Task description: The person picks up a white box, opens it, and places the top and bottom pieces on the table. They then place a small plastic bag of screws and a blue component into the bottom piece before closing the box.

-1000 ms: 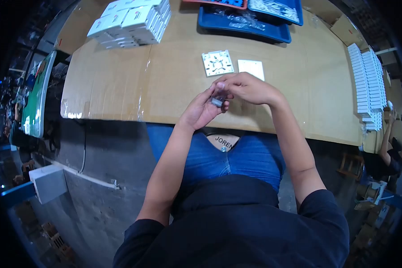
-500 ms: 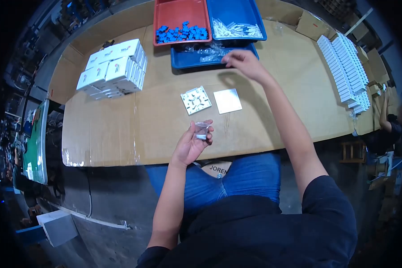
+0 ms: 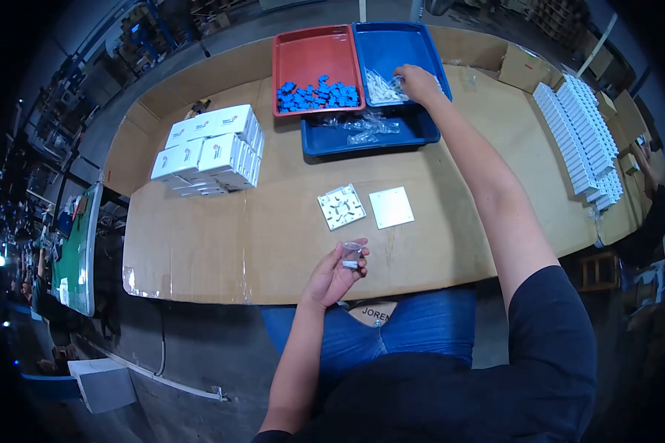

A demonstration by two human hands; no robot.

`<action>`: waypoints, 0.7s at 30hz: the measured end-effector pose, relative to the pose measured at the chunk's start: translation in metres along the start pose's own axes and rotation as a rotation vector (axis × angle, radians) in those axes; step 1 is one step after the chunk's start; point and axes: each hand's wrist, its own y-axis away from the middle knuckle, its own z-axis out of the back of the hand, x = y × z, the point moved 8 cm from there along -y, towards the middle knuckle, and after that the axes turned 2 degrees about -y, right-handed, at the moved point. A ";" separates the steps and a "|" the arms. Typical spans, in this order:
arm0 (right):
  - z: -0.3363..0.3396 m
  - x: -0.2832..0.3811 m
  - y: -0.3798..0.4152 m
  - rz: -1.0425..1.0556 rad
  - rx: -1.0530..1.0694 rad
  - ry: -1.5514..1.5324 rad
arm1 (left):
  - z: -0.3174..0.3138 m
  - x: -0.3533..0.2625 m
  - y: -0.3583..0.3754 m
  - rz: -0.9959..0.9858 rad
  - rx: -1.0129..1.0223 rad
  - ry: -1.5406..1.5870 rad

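One clear bag [image 3: 353, 252], gripped by left hand [image 3: 333, 280] near front edge of bench [image 3: 222, 251]; slack hold could spill white piece [image 3: 349, 264] | right hand [image 3: 419, 83] at white sticks [image 3: 379, 88], upper blue tray [image 3: 394, 48]; fingertips unclear, grip cannot be told; loose heap might yield several | red tray [image 3: 314, 55] alongside; both trays overhang lower blue tray [image 3: 329, 142], hampering access

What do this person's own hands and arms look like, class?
The left hand and right hand are bare, with no gloves or watch to be seen. The right sleeve is short, dark and plain; only a dark edge of the left sleeve shows.
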 end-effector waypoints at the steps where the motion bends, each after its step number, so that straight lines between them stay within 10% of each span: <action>1: -0.009 -0.002 -0.002 0.040 -0.011 0.012 | -0.002 0.000 0.000 0.009 -0.008 0.022; 16: -0.015 -0.016 -0.001 -0.006 -0.015 0.004 | -0.006 -0.001 -0.002 0.030 -0.004 0.059; 21: -0.012 -0.051 0.006 -0.245 -0.291 -0.740 | -0.001 -0.001 -0.002 0.012 -0.013 0.057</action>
